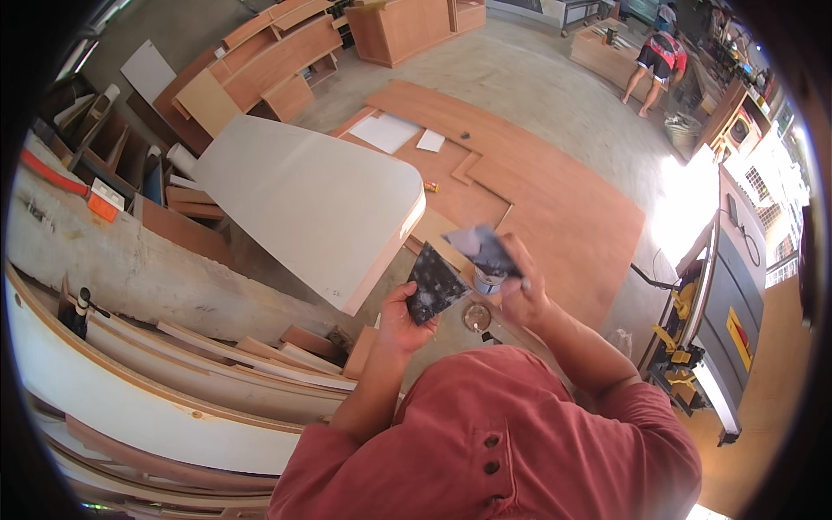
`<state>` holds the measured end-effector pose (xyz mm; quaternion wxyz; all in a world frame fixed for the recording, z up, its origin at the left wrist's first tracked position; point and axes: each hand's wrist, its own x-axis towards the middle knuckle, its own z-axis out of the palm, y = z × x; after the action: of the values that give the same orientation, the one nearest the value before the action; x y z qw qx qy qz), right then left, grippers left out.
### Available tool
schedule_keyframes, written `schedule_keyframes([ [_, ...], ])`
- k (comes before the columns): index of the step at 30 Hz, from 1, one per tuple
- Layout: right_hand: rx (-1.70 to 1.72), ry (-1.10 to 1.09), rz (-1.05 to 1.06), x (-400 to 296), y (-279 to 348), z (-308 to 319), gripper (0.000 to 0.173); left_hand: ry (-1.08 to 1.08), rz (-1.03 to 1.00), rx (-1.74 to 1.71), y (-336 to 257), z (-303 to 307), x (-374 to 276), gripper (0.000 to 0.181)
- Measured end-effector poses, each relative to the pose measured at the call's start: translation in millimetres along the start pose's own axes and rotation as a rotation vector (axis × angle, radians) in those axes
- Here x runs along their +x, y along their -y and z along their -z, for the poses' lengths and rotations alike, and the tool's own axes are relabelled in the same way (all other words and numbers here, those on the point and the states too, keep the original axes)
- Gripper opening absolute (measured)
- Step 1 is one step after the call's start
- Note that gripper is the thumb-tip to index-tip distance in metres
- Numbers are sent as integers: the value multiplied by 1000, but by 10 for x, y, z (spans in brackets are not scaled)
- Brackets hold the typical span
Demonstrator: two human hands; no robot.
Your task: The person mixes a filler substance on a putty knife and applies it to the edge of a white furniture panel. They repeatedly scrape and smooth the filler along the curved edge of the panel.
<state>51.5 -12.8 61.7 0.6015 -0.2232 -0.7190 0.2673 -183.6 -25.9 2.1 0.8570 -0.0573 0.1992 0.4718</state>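
Note:
My left hand (408,320) grips a dark flat plate (437,284) with whitish smears by its lower left edge. In my right hand (525,290) is a second dark flat piece (486,251), tilted and blurred, with a pale grey patch on its face. The two pieces are close together; whether they touch, I cannot tell. Partly behind the right piece stands an open metal can (487,284). A round lid (477,317) with a pale blob on it lies below the can. Left of my hands is a large light grey panel (305,195) with a rounded corner.
Reddish-brown plywood sheets (559,208) lie beyond my hands. A table saw (721,312) stands at right. Stacked boards (195,390) and a low concrete wall (182,266) are at left. Wooden cabinets (396,29) stand farther off. Another person (660,58) bends over at upper right.

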Motion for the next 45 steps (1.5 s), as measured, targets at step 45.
schedule_keyframes([
  [45, 1063, -582, -771, 42, -667, 1006, 30, 32, 238, 228, 770, -488, 357, 29],
])
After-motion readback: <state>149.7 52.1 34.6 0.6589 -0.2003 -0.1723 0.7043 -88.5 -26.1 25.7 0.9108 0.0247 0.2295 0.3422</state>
